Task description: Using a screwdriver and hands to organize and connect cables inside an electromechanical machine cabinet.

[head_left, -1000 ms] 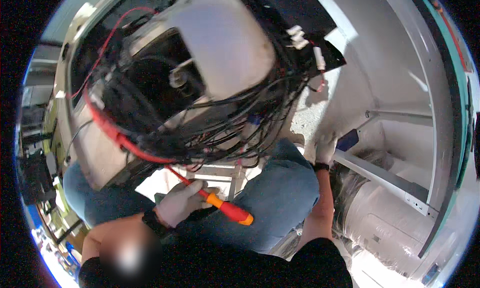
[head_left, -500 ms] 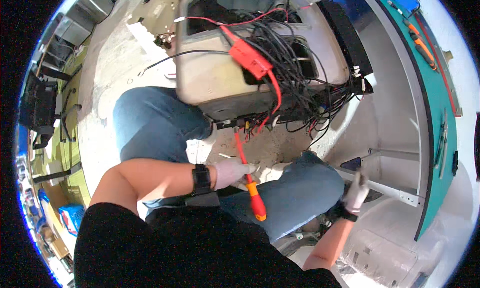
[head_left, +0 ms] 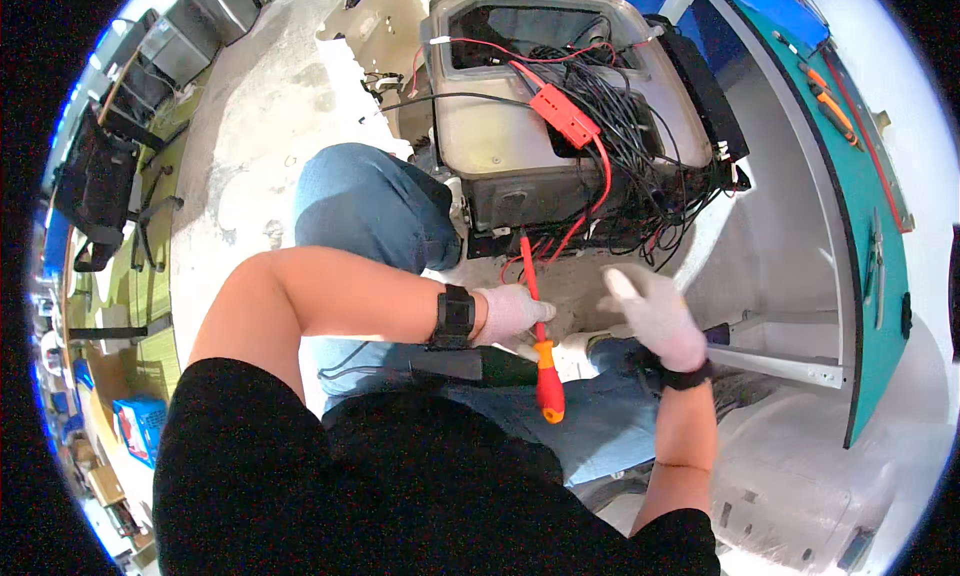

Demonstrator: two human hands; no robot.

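Note:
My left hand [head_left: 512, 314], in a white glove, is closed around the red shaft of an insulated screwdriver [head_left: 550, 386]. Its red and yellow-orange handle points toward me. The shaft's far end reaches the lower front edge of a beige-grey housing [head_left: 480, 141]; what its tip meets is too small to tell. My right hand [head_left: 655, 316], also gloved, is raised to the right of the screwdriver. Motion blurs it slightly, but its fingers look stretched out and apart, with nothing visible in them. Red wires [head_left: 545, 251] hang beside the screwdriver's far end.
A tangle of black cables [head_left: 625, 126] and a red connector [head_left: 565, 116] lie on the housing. At the right stands a bench with a green top [head_left: 850, 206], holding orange-handled pliers [head_left: 838, 116]. Its white frame [head_left: 775, 364] runs near my right forearm. Chairs [head_left: 100, 196] stand far left.
My right hand has come up and leftward from beside the bench frame, closer to the screwdriver. My left hand keeps its hold on the shaft. The whole view has shifted.

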